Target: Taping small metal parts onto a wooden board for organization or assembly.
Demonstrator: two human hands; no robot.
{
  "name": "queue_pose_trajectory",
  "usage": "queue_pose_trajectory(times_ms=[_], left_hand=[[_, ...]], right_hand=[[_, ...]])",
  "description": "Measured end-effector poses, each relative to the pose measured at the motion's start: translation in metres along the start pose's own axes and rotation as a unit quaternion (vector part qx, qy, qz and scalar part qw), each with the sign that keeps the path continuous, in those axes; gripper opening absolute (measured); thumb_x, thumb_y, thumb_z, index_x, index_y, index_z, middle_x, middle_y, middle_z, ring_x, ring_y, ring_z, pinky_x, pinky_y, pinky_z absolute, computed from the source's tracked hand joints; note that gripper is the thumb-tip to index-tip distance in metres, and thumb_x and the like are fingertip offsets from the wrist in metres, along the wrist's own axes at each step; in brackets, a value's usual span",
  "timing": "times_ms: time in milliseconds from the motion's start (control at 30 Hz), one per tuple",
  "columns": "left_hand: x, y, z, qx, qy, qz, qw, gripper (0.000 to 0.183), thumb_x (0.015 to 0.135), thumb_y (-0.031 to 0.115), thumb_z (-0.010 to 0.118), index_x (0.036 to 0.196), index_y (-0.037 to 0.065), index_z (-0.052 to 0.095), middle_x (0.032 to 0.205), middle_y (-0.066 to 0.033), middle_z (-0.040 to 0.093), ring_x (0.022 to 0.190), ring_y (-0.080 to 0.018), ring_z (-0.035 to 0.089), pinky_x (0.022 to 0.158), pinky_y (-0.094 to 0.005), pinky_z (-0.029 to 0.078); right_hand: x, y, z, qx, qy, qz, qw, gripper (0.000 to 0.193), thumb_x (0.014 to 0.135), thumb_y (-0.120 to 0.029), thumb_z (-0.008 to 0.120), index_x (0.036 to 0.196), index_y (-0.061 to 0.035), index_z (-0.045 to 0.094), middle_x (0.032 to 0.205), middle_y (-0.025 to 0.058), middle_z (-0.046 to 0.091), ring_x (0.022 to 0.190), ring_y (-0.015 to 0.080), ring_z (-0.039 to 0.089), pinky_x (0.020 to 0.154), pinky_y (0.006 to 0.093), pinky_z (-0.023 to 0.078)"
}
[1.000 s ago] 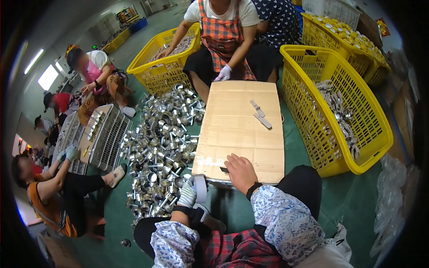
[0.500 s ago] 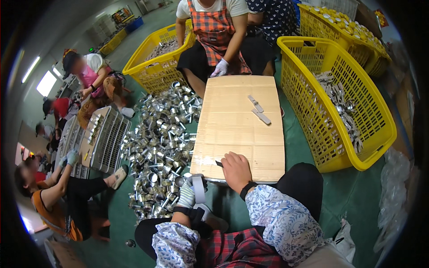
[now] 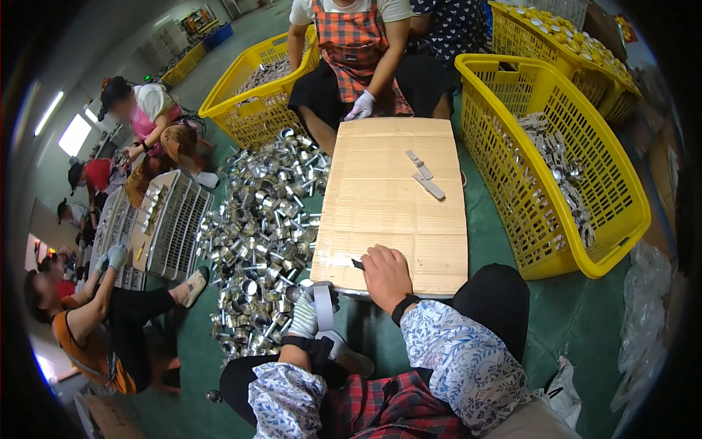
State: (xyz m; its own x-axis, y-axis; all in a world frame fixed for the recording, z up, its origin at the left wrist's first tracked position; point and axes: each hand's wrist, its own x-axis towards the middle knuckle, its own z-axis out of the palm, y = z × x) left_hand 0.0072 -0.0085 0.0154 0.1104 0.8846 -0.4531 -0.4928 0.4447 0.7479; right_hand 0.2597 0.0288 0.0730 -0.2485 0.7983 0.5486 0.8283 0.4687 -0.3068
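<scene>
Left hand: grasps grey tape roll. Right hand: near edge of cardboard sheet; grip on black strip unclear; loose pinch could drop it.

Green floor, grey floor beyond, pale wall, bright window, glowing tube light nearby

The worktop is tan, with pale grey strips toward its far right corner and a black sliver by its near edge. Beyond the left edge, silvery cups; past the right, a yellow basket. Green-and-white striped glove, grey ring, blue-leafed white sleeves.
</scene>
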Motion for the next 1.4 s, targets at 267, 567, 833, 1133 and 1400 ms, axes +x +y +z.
queue_pose_trajectory(times_ms=[267,567,833,1133,1400], left_hand=[[-0.006,0.0,0.009,0.042,0.036,0.018,0.998,0.022,0.105,0.022,0.058,0.115,0.006,0.069,0.089,-0.007,0.068,0.071,-0.0203,0.062,0.059,-0.0363,0.053],[-0.005,0.001,0.006,0.038,0.028,0.022,0.999,0.024,0.106,0.022,0.055,0.116,0.004,0.069,0.084,-0.0073,0.066,0.069,-0.0217,0.061,0.058,-0.0369,0.052],[-0.004,0.0,0.001,0.037,0.031,0.024,0.999,0.023,0.105,0.02,0.056,0.116,0.004,0.069,0.085,-0.0084,0.067,0.07,-0.0223,0.062,0.058,-0.0364,0.052],[0.014,-0.021,-0.015,0.126,0.057,0.096,0.986,0.025,0.107,0.027,0.058,0.116,0.007,0.07,0.089,-0.0069,0.069,0.075,-0.0211,0.065,0.059,-0.0375,0.054],[0.021,-0.039,-0.025,0.1,0.073,0.026,0.992,0.024,0.108,0.034,0.055,0.103,0.014,0.067,0.083,0.0009,0.062,0.076,-0.0124,0.063,0.059,-0.034,0.052]], right_hand=[[-0.002,0.0,-0.001,0.029,-0.056,0.027,0.998,0.026,0.089,-0.013,0.068,0.114,-0.0068,0.066,0.125,0.0133,0.065,0.127,0.0327,0.057,0.108,0.0475,0.042],[-0.002,0.0,0.003,0.025,-0.035,0.021,0.999,0.028,0.088,-0.013,0.069,0.115,-0.0068,0.066,0.125,0.0142,0.065,0.128,0.0335,0.058,0.108,0.0484,0.042],[0.0,-0.003,0.001,0.028,-0.033,0.021,0.999,0.027,0.088,-0.012,0.069,0.114,-0.0069,0.066,0.125,0.0143,0.065,0.128,0.034,0.058,0.108,0.0486,0.043],[0.0,0.008,-0.008,-0.007,-0.015,0.031,0.999,0.021,0.094,-0.015,0.06,0.111,-0.0063,0.069,0.121,0.0142,0.067,0.126,0.0315,0.059,0.106,0.0456,0.043],[-0.008,0.007,-0.019,-0.003,-0.07,0.031,0.997,0.026,0.094,-0.017,0.058,0.116,-0.0062,0.068,0.126,0.0136,0.066,0.129,0.0301,0.057,0.109,0.0443,0.043]])
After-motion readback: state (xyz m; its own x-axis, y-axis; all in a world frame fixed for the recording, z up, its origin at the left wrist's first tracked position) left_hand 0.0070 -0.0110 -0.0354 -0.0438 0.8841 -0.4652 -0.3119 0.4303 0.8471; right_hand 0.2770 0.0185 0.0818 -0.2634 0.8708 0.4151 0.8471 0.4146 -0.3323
